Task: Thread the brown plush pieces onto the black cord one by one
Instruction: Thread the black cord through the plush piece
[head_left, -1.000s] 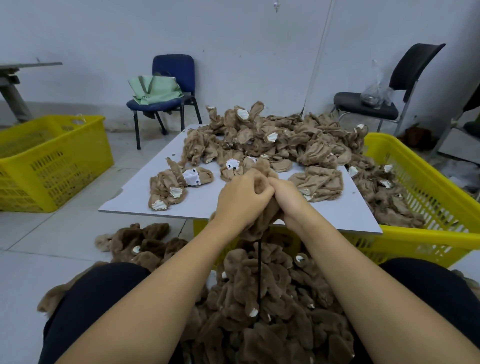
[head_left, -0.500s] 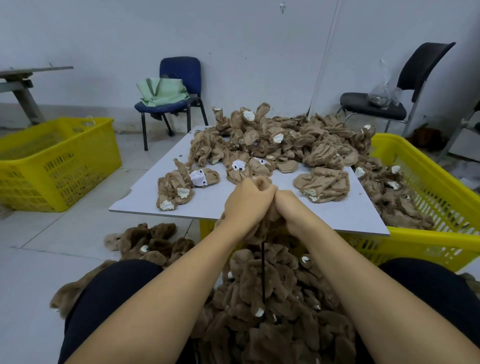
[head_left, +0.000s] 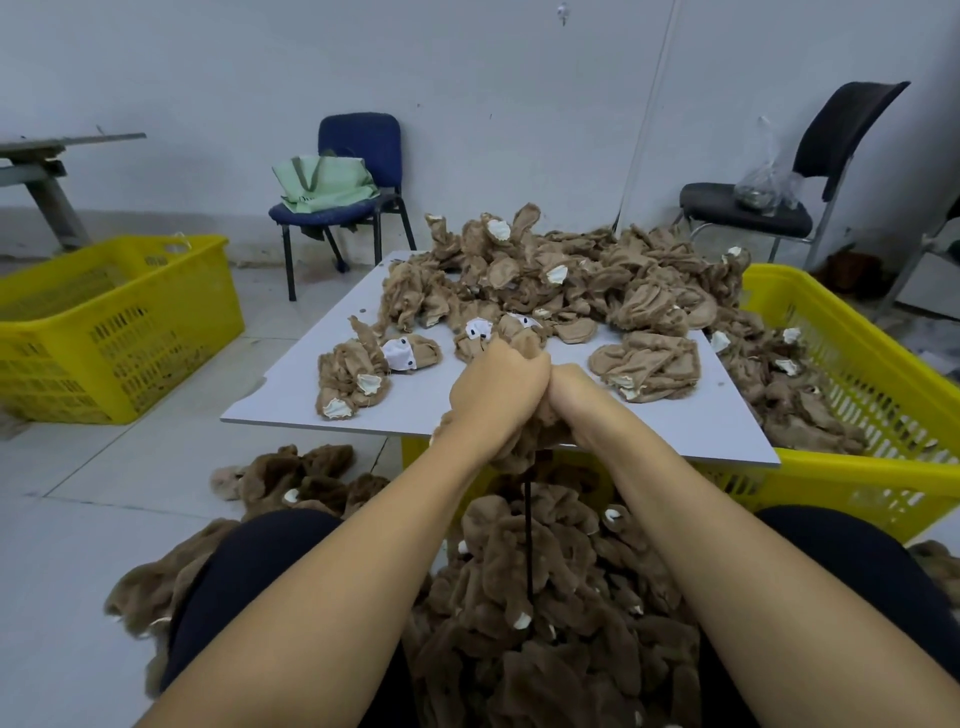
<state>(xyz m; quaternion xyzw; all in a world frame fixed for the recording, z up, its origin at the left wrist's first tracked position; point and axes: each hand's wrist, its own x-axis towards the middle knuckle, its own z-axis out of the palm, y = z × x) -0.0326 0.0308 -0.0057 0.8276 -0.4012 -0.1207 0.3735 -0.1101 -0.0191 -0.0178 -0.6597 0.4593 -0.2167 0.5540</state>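
**Plush piece worked onto cord above the lap**

Head view: I watch the left hand (head_left: 496, 387) and right hand (head_left: 574, 400) bunch one brown plush piece (head_left: 524, 338), fingers curled round it, above the thin black cord (head_left: 528, 540), which hangs taut into the threaded brown plush heap (head_left: 545, 623), likely for gravity's help.

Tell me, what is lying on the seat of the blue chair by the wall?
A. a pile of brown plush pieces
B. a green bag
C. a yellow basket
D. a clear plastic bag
B: a folded green bag rests on the seat of the blue chair; the clear plastic bag sits on the black chair instead.
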